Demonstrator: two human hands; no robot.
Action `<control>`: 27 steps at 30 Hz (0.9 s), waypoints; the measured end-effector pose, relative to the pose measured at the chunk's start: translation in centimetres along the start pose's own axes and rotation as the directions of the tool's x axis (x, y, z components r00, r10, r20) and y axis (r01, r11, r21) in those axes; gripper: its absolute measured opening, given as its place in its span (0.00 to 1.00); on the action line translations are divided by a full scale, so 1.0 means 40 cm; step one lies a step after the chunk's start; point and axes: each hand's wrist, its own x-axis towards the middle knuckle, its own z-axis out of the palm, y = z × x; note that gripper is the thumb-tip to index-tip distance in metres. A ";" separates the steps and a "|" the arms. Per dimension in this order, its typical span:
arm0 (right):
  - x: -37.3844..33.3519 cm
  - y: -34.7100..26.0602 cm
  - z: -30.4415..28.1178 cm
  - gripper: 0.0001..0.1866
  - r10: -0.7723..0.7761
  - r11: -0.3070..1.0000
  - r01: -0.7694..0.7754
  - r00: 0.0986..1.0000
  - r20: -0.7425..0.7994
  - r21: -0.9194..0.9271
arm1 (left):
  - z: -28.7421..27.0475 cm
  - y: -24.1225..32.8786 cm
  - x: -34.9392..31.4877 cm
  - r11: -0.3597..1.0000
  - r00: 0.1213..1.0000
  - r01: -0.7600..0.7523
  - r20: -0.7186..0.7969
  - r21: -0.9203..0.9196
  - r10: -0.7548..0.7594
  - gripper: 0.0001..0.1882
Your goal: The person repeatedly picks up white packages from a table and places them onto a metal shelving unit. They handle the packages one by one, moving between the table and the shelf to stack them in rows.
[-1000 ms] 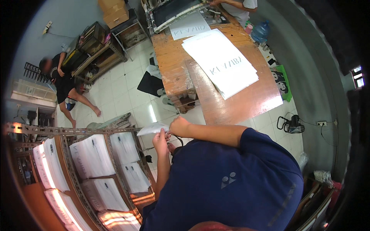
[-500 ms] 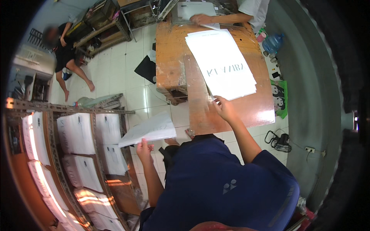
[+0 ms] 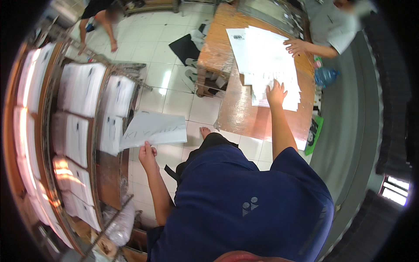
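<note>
Clearly, space is tight: a co-worker in a pale shirt (image 3: 342,41) leans in at the far right, and the co-worker's hand (image 3: 297,46) spreads at the right edge of a white pile (image 3: 266,52) of overlapping sheets. On the near part of that pile lies the person's right hand (image 3: 276,92), palm down, fingers apart. The left hand (image 3: 149,158) pinches the near edge of a white sheet (image 3: 155,126) between thumb and fingers, out over the floor; whether it is one layer or several, I cannot tell. Just beside it on the left stands a shelf rack (image 3: 109,179) crammed with white stacks (image 3: 83,87), a clear plastic bag (image 3: 120,225) at its near end. Left of the desk lie a black cloth (image 3: 182,49) and slippers (image 3: 190,76); to the right are a blue bottle (image 3: 325,76) and a green bag (image 3: 313,137).

The desk (image 3: 238,111) is brown and glossy at the near end, with worn wood farther off. Pale tiles cover the floor (image 3: 170,78), a grey wall (image 3: 345,131) runs along the right, and another person (image 3: 102,19) bends low at the far left.

Large grey lettering crosses the held sheet, fainter characters mark the pile, and a pale emblem (image 3: 249,206) sits on the navy shirt (image 3: 244,183).
</note>
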 end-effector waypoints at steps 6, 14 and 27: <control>-0.048 -0.225 -0.031 0.11 -0.488 0.870 0.479 0.870 0.068 0.118 | -0.285 -0.066 -0.149 0.995 0.985 -0.052 -0.168 -0.091 0.036 0.13; -0.459 -0.706 -0.237 0.18 -0.704 0.622 0.561 0.706 0.076 0.547 | -0.749 -0.228 -0.513 0.931 0.830 -0.198 -0.557 -0.308 -0.008 0.09; -0.909 -1.228 -0.300 0.07 -0.901 0.435 0.090 0.047 0.432 0.896 | -1.125 -0.335 -0.811 0.919 0.380 -0.336 -0.923 -0.207 -0.069 0.12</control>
